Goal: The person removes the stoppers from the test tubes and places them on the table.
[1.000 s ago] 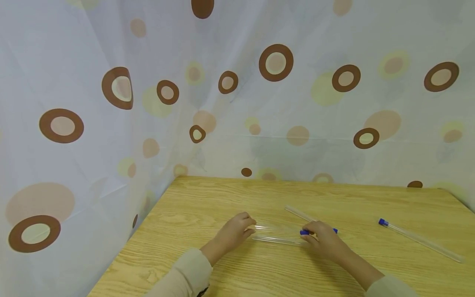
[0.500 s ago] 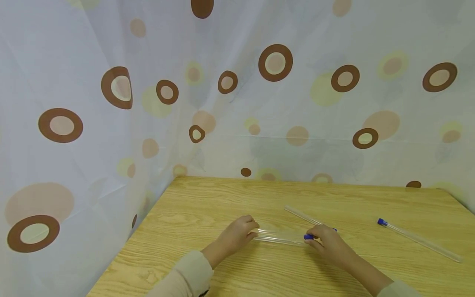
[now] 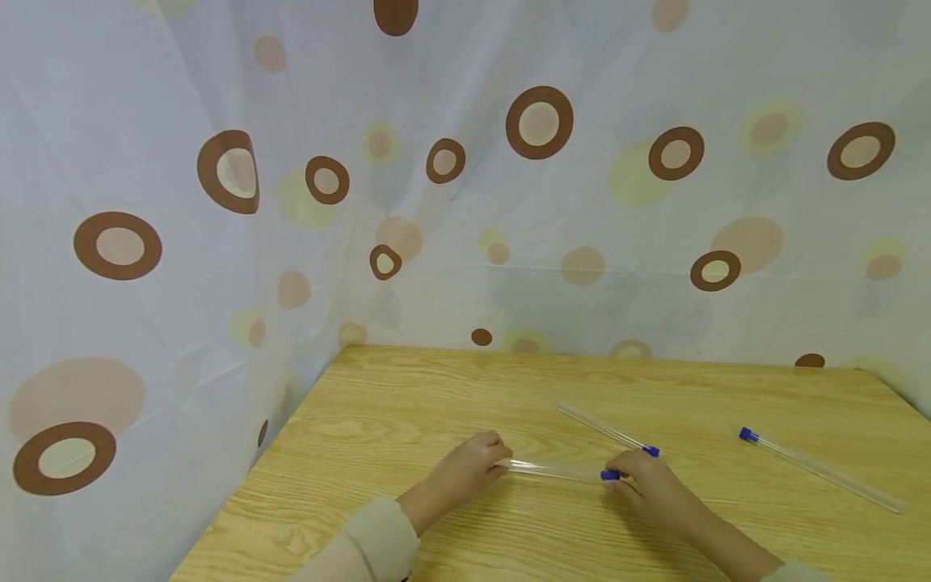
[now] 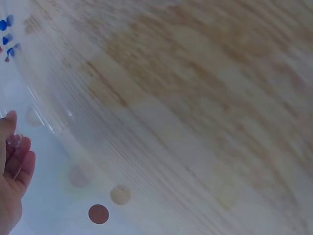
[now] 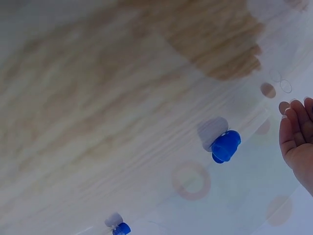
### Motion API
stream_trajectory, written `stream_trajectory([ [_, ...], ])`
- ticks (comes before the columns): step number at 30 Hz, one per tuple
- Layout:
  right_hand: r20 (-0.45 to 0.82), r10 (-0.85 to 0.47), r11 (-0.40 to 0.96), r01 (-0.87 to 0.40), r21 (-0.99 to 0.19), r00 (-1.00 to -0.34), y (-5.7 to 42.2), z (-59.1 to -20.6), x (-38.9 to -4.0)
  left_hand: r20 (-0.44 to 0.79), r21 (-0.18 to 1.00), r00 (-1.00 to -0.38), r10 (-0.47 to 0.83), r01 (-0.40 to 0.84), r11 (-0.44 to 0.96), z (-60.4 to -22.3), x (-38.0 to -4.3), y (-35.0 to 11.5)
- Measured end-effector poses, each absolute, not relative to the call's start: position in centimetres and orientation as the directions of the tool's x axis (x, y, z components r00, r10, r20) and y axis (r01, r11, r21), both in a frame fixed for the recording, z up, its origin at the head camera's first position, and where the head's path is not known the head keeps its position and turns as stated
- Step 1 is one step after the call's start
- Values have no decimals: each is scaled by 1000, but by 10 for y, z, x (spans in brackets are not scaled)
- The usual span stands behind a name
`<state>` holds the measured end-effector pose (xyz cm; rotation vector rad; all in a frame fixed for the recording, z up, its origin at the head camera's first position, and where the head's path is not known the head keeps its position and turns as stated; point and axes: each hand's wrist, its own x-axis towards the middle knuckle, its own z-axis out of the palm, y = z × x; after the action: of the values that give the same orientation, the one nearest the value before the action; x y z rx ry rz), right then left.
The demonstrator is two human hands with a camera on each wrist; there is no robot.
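A clear test tube (image 3: 549, 469) with a blue cap (image 3: 609, 475) lies crosswise between my two hands, close over the table. My left hand (image 3: 465, 470) pinches its plain end. In the left wrist view that hand (image 4: 14, 171) shows at the left edge, with a clear rounded tip (image 4: 13, 141) by the fingers. At the cap end, my right hand (image 3: 650, 489) has thumb and index finger on the cap. Just behind that hand lies a second test tube (image 3: 596, 423), its blue cap (image 3: 650, 451) close to my knuckles.
A third capped test tube (image 3: 829, 474) lies slantwise farther right. The glossy wood-grain table (image 3: 407, 388) mirrors its surroundings in the wrist views. Behind and to the left hangs a white curtain (image 3: 451, 307) with brown and yellow circles.
The held test tube has come down toward the table, moving slightly right with both hands. The two clear lines seen between my hands have merged into one. The second tube's cap shows more fully.
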<state>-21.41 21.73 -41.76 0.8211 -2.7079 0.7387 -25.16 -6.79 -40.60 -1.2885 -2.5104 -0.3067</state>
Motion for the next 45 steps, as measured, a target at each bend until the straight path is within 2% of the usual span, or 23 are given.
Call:
stream_trajectory([
  [6, 329, -474, 718, -575, -392, -816, 220, -418, -212, 343, 58, -548, 763, 823, 565, -405, -249, -67],
  [18, 366, -520, 687, -632, -357, -772, 224, -420, -205, 374, 33, -495, 784, 852, 522, -409, -246, -66],
  [26, 387, -525, 681, -647, -343, -758, 225, -422, -199, 336, 57, -520, 785, 843, 534, -409, -241, -66],
  [33, 414, -543, 660, -676, -328, -731, 227, -423, -195, 339, 33, -504, 794, 850, 525, -409, -237, -64],
  [45, 387, -541, 669, -661, -340, -747, 234, -425, -189, 328, 47, -502, 800, 855, 516, -408, -229, -61],
])
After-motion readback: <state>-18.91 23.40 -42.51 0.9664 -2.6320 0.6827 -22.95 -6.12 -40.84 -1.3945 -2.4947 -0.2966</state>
